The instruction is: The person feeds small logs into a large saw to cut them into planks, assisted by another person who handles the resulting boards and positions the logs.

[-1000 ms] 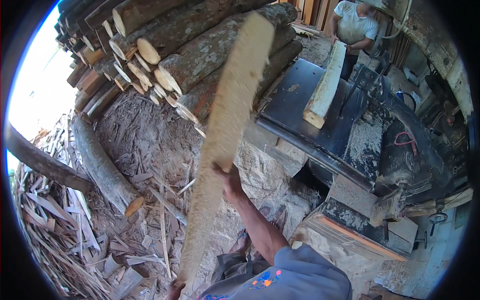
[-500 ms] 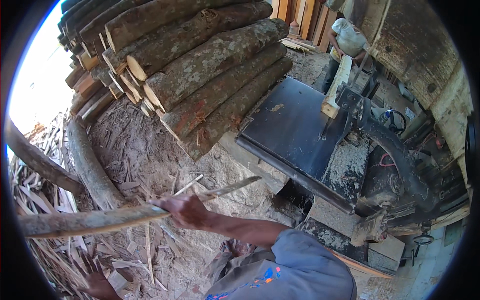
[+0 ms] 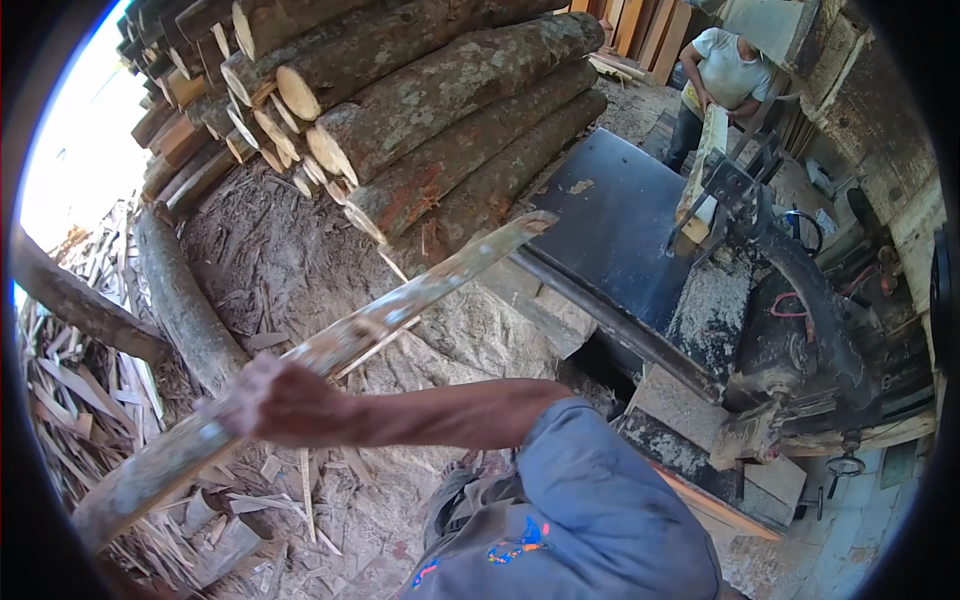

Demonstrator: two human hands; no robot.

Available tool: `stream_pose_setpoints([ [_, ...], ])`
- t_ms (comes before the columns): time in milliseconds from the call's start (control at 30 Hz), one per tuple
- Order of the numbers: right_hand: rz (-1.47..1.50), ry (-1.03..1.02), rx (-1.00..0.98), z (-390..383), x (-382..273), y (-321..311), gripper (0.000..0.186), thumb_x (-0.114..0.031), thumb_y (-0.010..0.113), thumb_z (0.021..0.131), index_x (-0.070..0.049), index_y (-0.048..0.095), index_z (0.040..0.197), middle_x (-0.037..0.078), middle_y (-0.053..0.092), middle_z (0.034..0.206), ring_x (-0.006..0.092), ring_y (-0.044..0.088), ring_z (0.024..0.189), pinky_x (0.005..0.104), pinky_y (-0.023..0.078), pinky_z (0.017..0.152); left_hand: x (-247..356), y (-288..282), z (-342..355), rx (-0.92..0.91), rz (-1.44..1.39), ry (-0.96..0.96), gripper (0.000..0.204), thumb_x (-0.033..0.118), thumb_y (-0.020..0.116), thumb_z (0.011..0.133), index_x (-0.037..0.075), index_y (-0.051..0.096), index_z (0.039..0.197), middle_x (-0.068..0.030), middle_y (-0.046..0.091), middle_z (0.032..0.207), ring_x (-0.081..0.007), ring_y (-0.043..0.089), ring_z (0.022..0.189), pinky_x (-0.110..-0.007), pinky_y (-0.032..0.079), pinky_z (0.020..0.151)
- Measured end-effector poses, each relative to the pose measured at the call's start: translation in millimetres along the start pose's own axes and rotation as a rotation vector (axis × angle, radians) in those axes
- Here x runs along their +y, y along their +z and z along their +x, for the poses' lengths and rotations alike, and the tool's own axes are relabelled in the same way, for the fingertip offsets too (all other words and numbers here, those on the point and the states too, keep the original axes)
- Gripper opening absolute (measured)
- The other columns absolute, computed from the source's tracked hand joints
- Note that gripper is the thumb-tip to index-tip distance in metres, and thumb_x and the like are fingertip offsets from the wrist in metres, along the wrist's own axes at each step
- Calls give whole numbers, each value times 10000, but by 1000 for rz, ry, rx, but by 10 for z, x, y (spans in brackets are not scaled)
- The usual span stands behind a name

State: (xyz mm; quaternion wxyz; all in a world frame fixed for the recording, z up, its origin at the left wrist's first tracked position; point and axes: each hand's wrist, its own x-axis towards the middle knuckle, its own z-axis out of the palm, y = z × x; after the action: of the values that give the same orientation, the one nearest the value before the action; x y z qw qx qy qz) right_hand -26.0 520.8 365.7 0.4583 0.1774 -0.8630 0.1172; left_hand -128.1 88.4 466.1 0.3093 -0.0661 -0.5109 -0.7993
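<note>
A long bark-covered wood slab (image 3: 400,300) slants from the lower left up to the right. My right hand (image 3: 275,402), blurred by motion, is wrapped round it below its middle, with the arm reaching across to the left. The slab's far tip lies in front of the near corner of the black saw table (image 3: 610,235); I cannot tell whether they touch. At the lower-left rim, below the slab's near end, a dark blurred patch may be my left hand (image 3: 125,582); its fingers do not show.
Stacked logs (image 3: 440,120) rise beyond the slab. Behind the saw, a person (image 3: 728,75) holds a squared timber (image 3: 708,165) by the blade guide (image 3: 730,185). Curved logs (image 3: 185,295) and wood offcuts (image 3: 85,400) cover the left. Sawdust coats the ground (image 3: 500,330).
The slab has swung from nearly level to a steep slant, its far end up toward the saw table. My right hand moved left with it. The spread left hand has dropped mostly out of sight.
</note>
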Motion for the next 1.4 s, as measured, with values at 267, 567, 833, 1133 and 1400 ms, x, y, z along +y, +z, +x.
stream_pose_setpoints([
  [267, -512, 508, -207, -2986, 1555, 154, 563, -79, 640, 803, -262, 474, 1310, 62, 533, 1265, 259, 517, 1167, 472, 464, 950, -2452, 36, -1611, -398, -178, -1184, 551, 394, 480, 903, 87, 326, 1334, -146, 483, 1225, -322, 486, 1148, -492, 423, 968],
  [567, -170, 1733, -326, -4524, -271, -264, 665, -229, 651, 796, -129, 355, 1384, 179, 525, 1239, 363, 523, 1114, 409, 456, 902, -4720, 1313, -4525, -469, -86, -1417, 537, -30, 476, 852, 141, 373, 1350, -133, 513, 1222, -250, 529, 1002, -466, 519, 825],
  [833, 24, 2278, 417, -6123, -1081, -1443, 414, -208, 654, 847, -60, 549, 1220, 104, 674, 959, 156, 670, 790, 265, 519, 598, -5928, 2738, -4816, -766, 372, -1024, 539, 34, 572, 832, 57, 376, 1333, -145, 590, 1008, -228, 575, 904, -340, 469, 793],
  [1133, 237, 2155, 891, -5465, 210, -2595, 726, -615, 482, 850, -170, 317, 1400, 107, 455, 1304, 249, 513, 1110, 419, 466, 818, -3299, 3417, -7110, -2050, 182, -946, 792, 477, 575, 865, 30, 229, 1420, -250, 395, 1364, -377, 425, 1222, -430, 317, 1053],
  [1400, 405, 2016, 857, -5102, -394, -1947, 827, -521, 562, 843, -101, 190, 1450, 143, 344, 1423, 264, 369, 1284, 369, 318, 1031, -2840, 2461, -7038, -1961, 163, -1279, 748, 421, 535, 907, 8, 200, 1432, -195, 471, 1292, -242, 508, 1131, -327, 416, 937],
])
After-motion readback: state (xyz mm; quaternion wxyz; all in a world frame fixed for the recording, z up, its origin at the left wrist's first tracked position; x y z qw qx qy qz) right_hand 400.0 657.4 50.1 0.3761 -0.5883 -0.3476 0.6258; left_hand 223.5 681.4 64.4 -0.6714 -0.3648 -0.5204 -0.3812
